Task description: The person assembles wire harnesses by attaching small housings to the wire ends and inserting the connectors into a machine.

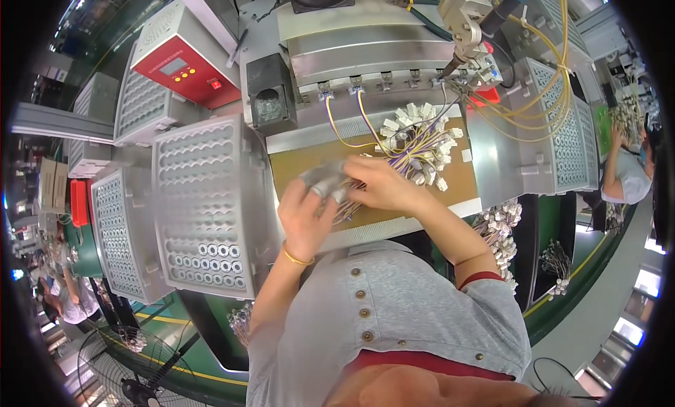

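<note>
My left hand (306,213), with a yellow bracelet at its wrist and grey covers on the fingertips, is over the brown work board (288,154). Its fingers bend inward but are smeared by motion. Beside it my right hand (380,184) has thumb and fingers drawn together, their tips meeting those of my left hand. What they pinch is blurred. Under and next to my right hand lies a bundle of purple, yellow and white wires (404,159) with white connectors (422,129) fanned out at the far end. Two wire leads (364,115) run to small clips (356,87) on the metal fixture.
A black box (271,94) stands behind the board's left corner. Grey trays with round cups (200,203) flank me on the left, with a red control box (184,59) behind. At the back right are a soldering-type head (464,41), yellow cables (562,69) and pliers (422,16).
</note>
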`<state>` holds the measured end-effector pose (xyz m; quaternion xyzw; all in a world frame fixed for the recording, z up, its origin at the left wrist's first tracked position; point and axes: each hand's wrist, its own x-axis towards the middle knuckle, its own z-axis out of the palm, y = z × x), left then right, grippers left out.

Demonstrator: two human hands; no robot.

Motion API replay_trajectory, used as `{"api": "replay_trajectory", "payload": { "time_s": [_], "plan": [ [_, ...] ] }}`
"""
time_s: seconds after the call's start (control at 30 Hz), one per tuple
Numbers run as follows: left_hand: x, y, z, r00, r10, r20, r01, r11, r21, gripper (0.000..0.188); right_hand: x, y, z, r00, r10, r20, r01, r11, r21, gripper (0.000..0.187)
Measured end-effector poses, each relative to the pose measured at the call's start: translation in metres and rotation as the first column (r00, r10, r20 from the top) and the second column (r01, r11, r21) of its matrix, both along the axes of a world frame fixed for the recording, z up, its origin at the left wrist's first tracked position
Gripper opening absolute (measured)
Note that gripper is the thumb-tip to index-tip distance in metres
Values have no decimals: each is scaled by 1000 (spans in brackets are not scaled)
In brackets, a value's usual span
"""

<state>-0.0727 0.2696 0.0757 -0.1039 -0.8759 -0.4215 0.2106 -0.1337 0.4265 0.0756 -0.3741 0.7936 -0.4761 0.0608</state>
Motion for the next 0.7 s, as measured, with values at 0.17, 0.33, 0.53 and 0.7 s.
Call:
{"api": "replay_trajectory", "payload": {
  "time_s": [0.17, 0.33, 0.53, 0.7],
  "plan": [
    [-5, -3, -24, 949, -219, 228, -4, 713, 701, 23, -1, 9, 4, 993, -56, -102, 60, 997, 38, 13],
    [-1, -4, -16, 849, -392, 353, -120, 508, 853, 32, -4, 13, 1, 947, -80, 311, 93, 995, -28, 11],
    [1, -4, -18, 852, -410, 325, -89, 500, 862, 33, -1, 9, 7, 868, -67, 492, 153, 979, -136, 16],
    [3, -3, -20, 861, -440, 256, -23, 470, 883, 34, -2, 10, 5, 873, -101, 478, 160, 984, -84, 17]
  ]
}}
